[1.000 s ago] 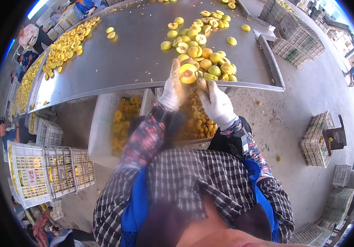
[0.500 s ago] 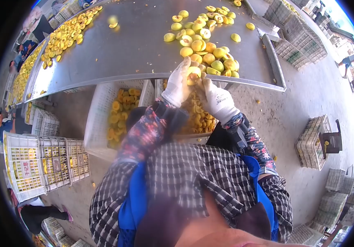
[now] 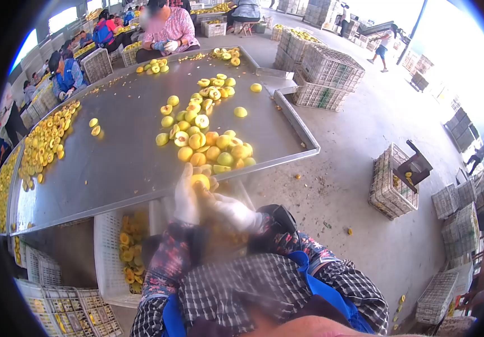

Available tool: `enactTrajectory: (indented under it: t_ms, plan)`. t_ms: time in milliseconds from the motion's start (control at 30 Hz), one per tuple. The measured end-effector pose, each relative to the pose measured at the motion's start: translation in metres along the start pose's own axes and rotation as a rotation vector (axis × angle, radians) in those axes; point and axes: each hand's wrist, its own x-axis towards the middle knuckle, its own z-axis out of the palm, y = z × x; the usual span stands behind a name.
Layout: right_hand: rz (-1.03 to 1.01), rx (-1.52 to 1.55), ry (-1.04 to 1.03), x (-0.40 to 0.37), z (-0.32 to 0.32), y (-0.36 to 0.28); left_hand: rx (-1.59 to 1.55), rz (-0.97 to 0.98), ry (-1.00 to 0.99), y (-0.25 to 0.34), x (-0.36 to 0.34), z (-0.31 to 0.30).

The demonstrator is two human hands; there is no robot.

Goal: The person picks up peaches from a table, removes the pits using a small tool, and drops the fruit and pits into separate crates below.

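Gripping a yellow peach (image 3: 200,181) at the near edge of the steel table (image 3: 112,163), the gloved left hand (image 3: 186,194) curls its fingers round it; the right hand (image 3: 232,212) touches it (fingers too blurred to read). A slack grip could drop it into the white crate (image 3: 104,253) below, or nudge the fruit pile (image 3: 214,149) beyond.

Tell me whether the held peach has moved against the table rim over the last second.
Yes: from above the table rim, beside the pile, the peach has come back to rim level, toward the person.
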Motion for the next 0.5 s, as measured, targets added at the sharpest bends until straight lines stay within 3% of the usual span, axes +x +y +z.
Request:
enactTrajectory:
  t_ms: [67,100,133,233,300,400,500]
  plan:
    - [-0.115,-0.408,0.054,0.001,-0.011,0.007,0.053,-0.03,-0.047,-0.001,0.007,-0.007]
    - [-0.239,-0.834,0.04,0.001,-0.016,0.005,0.102,-0.045,-0.084,0.001,0.007,-0.011]
    - [-0.188,-0.903,0.07,0.004,-0.022,0.012,0.198,0.078,-0.084,-0.006,0.017,-0.018]
    - [-0.076,-1.135,0.114,0.005,-0.012,0.011,0.275,0.023,-0.155,-0.004,0.02,-0.029]
    - [0.002,-0.436,0.082,0.001,-0.01,0.017,0.211,0.033,-0.131,-0.005,0.011,-0.016]
    - [0.087,0.186,0.014,0.003,-0.01,0.023,0.002,0.004,-0.053,-0.008,0.007,-0.01]
    - [0.18,0.291,-0.056,-0.012,0.007,-0.003,-0.04,-0.081,-0.049,-0.003,0.003,-0.005]
